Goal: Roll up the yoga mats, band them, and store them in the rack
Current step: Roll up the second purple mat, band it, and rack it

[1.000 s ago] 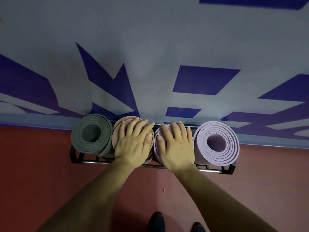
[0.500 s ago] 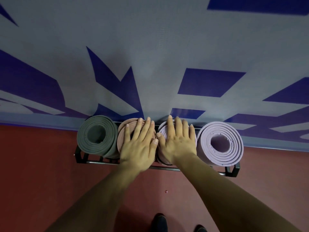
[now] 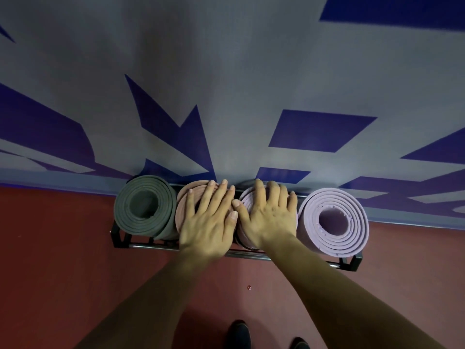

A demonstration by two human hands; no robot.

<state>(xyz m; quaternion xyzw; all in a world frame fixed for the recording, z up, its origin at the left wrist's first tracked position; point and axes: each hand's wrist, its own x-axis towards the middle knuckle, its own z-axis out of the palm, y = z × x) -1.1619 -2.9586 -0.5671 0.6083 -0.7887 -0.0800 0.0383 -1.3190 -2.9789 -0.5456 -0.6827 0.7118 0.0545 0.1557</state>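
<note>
Several rolled yoga mats stand on end in a black metal rack (image 3: 118,238) against the wall. From the left they are a grey-green mat (image 3: 144,205), a pink mat (image 3: 185,207), a pale pink-lilac mat (image 3: 245,205) and a lilac mat (image 3: 334,221). My left hand (image 3: 210,222) lies flat with straight fingers on top of the pink mat. Flat on the top of the pale pink-lilac mat beside it rests my right hand (image 3: 269,217). The hands hide most of both middle mats' ends. No bands are visible from this angle.
The rack stands on a red floor (image 3: 50,273) at the foot of a grey wall (image 3: 226,71) with blue shapes. The tips of my dark shoes (image 3: 239,333) show at the bottom edge. A tiny red speck (image 3: 249,287) lies on the floor in front of the rack.
Both hands slid slightly further over the mat tops toward the wall and stayed flat. The view shifted a little; the mats stayed in the rack.
</note>
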